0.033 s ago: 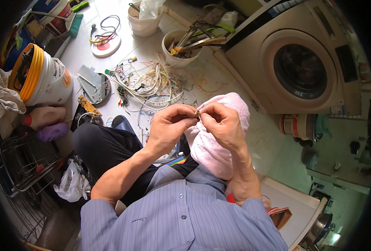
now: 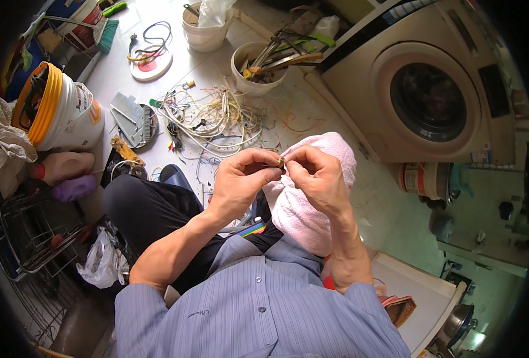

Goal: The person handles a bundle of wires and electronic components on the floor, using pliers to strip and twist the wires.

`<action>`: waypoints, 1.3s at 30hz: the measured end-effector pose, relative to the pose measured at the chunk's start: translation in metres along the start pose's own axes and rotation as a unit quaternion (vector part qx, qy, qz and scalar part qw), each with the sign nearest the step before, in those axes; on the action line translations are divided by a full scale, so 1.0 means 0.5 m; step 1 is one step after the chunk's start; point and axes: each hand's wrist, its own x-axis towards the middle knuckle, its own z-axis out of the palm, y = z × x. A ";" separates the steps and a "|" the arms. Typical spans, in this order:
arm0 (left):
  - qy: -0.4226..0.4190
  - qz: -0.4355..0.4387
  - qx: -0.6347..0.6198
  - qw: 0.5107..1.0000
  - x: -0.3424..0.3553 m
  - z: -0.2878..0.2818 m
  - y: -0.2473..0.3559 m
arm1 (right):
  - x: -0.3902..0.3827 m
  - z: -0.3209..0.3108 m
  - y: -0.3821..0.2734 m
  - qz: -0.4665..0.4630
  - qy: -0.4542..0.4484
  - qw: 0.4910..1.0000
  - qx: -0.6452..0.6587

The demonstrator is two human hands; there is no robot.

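Note:
A tiny brass-coloured metal piece point(image 2: 281, 161) is pinched between the thumb and forefinger of my left hand point(image 2: 243, 176). It is too small for me to tell its kind. Right beside it, the thumb and forefinger of my right hand point(image 2: 317, 173) press together; whatever they grip is hidden by the fingertips. Both hands meet above my lap. Under my right hand, a pink towel point(image 2: 303, 218) covers my right knee. On the floor beyond my hands lies a tangled heap of pale cables and thin wires point(image 2: 222, 119).
Behind the wires stand a white tub of tools point(image 2: 243, 83) and another white bucket point(image 2: 207, 39). A washing machine point(image 2: 366, 113) is at the right. To the left are a white bucket with a yellow rim point(image 2: 73, 122), grey metal parts point(image 2: 130, 116), bottles point(image 2: 76, 186) and a wire rack point(image 2: 34, 235).
The brass-coloured piece looks very slightly turned at my fingertips. Both hands otherwise keep their place.

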 end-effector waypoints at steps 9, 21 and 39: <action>0.006 -0.014 -0.003 1.000 -0.002 0.001 0.001 | 0.002 -0.001 -0.006 -0.008 -0.033 0.996 0.077; 0.029 0.162 0.303 0.939 -0.007 -0.003 -0.023 | 0.003 -0.006 -0.025 0.006 -0.040 0.999 -0.016; -0.012 0.003 0.045 0.999 -0.007 0.001 -0.003 | -0.003 0.011 0.012 -0.031 -0.003 0.999 -0.003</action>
